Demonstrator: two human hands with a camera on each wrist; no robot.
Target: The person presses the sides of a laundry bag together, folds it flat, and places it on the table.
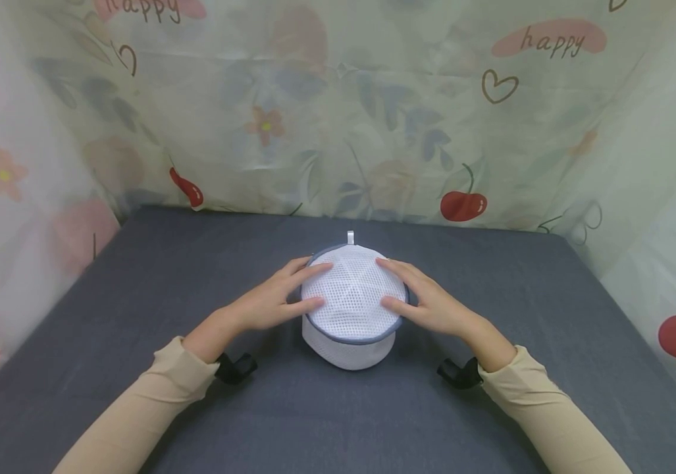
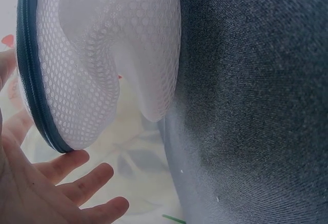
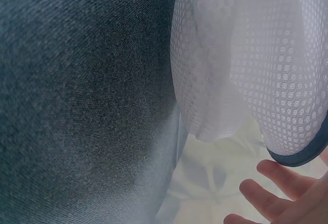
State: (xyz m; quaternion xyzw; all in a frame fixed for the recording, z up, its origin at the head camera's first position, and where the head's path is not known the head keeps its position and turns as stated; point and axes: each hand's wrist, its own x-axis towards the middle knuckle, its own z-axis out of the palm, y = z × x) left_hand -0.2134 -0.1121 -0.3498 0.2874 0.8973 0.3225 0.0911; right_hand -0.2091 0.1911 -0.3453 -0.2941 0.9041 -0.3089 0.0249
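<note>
A round white mesh laundry bag [image 1: 352, 296] with dark blue zipper trim stands upright on the table, a small pale tab at its far edge. My left hand [image 1: 269, 296] rests against its left side, thumb and index finger lying on the top. Its other fingers spread loosely beside the trim in the left wrist view. Opposite it, my right hand [image 1: 435, 299] touches the right side the same way, with spread fingers [image 3: 287, 180] below the trim in the right wrist view. The bag's mesh wall [image 2: 82, 75] is dented inward there.
Dark grey-blue cloth covers the table [image 1: 338, 421]. A printed curtain [image 1: 338, 151] with cherries, flowers and the word "happy" hangs behind and along both sides. Black straps [image 1: 235, 368] sit at both wrists below the beige sleeves [image 1: 142, 408].
</note>
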